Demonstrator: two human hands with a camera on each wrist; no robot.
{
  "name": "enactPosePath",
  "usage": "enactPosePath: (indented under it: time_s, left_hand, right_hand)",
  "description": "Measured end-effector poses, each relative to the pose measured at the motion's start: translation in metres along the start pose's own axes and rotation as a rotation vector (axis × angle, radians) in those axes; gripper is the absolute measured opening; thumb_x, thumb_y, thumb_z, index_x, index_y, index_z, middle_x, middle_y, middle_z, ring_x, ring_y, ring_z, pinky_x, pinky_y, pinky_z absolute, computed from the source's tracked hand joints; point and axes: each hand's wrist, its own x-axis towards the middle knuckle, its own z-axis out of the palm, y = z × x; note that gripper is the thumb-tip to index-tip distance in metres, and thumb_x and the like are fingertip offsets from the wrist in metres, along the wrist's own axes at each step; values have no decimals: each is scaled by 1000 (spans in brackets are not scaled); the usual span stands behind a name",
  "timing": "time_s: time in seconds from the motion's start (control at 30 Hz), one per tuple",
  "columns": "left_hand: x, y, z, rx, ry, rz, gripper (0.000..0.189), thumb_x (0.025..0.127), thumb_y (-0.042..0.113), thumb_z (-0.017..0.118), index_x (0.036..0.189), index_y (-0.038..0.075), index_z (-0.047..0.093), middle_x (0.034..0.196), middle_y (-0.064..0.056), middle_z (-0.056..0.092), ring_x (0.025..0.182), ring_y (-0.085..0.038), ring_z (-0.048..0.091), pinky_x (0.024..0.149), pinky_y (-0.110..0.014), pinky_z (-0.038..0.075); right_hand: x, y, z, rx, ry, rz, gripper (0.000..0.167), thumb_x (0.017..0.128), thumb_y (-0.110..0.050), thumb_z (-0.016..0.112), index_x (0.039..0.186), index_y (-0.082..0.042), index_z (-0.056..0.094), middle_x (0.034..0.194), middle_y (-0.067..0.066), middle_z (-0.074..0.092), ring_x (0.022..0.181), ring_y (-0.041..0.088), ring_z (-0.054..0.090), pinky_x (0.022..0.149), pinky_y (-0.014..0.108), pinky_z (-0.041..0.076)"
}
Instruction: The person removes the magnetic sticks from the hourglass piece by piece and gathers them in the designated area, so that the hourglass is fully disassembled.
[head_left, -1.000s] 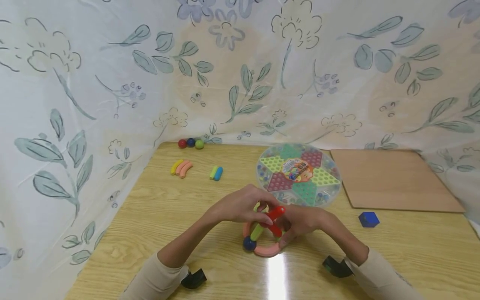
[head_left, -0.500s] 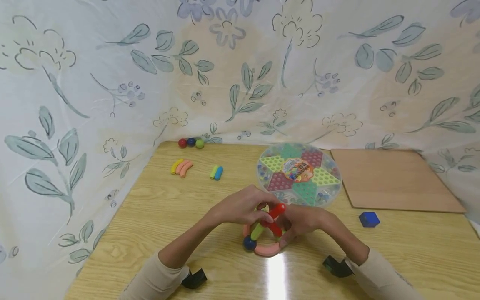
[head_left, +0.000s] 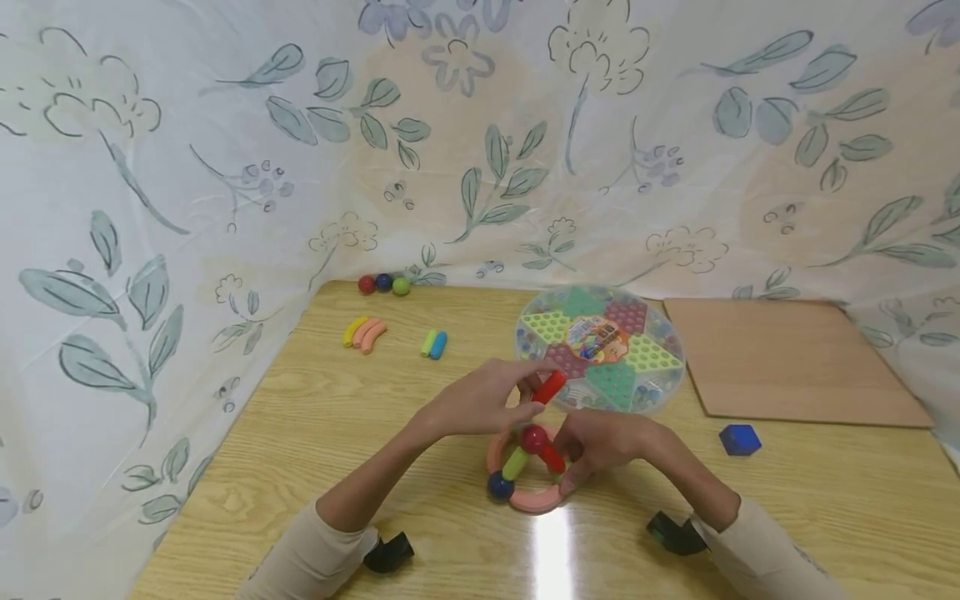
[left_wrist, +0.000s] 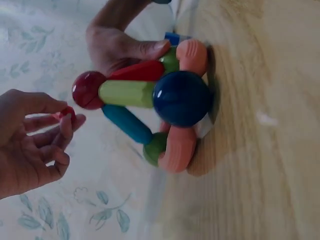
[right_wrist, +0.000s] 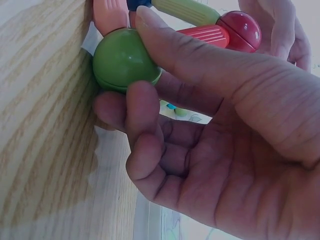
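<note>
Left hand (head_left: pixel 487 404): fingers pinch the red rod (head_left: pixel 551 387), its visible length slanting up and away to the right.
Red ball (head_left: pixel 535 439): just below the left fingers, nearer them than the right fingertips, apart from the held rod, topping the frame (head_left: pixel 535 500).
Right hand (head_left: pixel 607 442): fingers pinch the green ball (right_wrist: pixel 125 60) at the frame's base.
Game board (head_left: pixel 596 346): beyond both hands' fingers, on the counter (head_left: pixel 420 517).
</note>
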Motion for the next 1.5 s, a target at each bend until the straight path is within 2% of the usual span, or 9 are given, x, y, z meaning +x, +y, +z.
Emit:
enactPosePath:
  time_s: [0.17,0.33,0.43,0.53,0.73,1.0,1.3,1.4,1.5]
  left_hand:
    - [-4,-18,-18,1,143,-116,52,100,11,68,148,11,48,106,-9,79,92,-16,73,78,-25,57]
    - [-10,-50,-37,69,247,-240,49,101,14,70,145,7,50,101,-12,77,86,-17,70,76,-27,53]
    - [-11,-72,-40,97,250,-286,48,101,15,69,144,2,51,97,-16,76,76,-15,63,71,-26,49]
    - [-10,-91,-38,117,230,-331,47,101,14,69,142,-2,52,92,-20,74,69,-14,55,65,-25,43]
    - [-10,-117,-25,228,170,-412,48,100,14,70,142,-3,53,90,-11,65,77,-17,53,68,-26,43]
    - [-16,-124,-21,347,195,-481,41,98,15,73,131,-4,60,93,-12,64,81,-22,56,71,-32,47]
    - [-16,-123,-19,362,220,-525,49,99,16,72,141,-2,56,116,-18,71,98,-28,64,86,-42,56]
    - [-15,-119,-23,346,218,-486,49,98,18,74,140,-1,58,115,-18,71,101,-28,66,88,-43,56]
    - [-12,-107,-30,290,133,-339,47,97,21,75,137,-1,61,104,-14,73,92,-23,66,83,-36,56]
  right_hand:
    - [1,0,0,-6,-3,11,16,87,-27,85,83,-16,75,63,-11,54,60,1,44,57,18,35]
    - [0,-1,0,-14,3,8,17,86,-27,86,82,-16,74,64,-11,55,62,1,44,58,18,37]
    - [-1,-2,0,-9,5,11,16,86,-27,86,84,-16,75,65,-11,55,62,1,44,58,18,37]
    - [-1,-3,0,-2,3,18,15,86,-27,86,86,-16,76,65,-11,56,62,1,45,58,18,38]
    - [-1,-3,0,-1,4,16,14,86,-27,86,88,-16,77,65,-10,56,62,1,44,58,18,37]
    - [-1,-5,-1,-19,8,5,15,86,-26,86,85,-16,75,64,-11,55,61,0,44,57,18,37]
    - [-2,-4,-1,-18,5,16,15,86,-26,86,85,-16,75,66,-11,57,62,0,45,58,18,38]
    - [-1,-4,-1,-22,7,6,15,87,-27,85,85,-16,75,65,-11,57,61,0,45,58,18,37]
    - [-1,-3,-1,-23,5,4,15,87,-28,85,86,-16,75,66,-11,56,62,0,45,58,18,37]
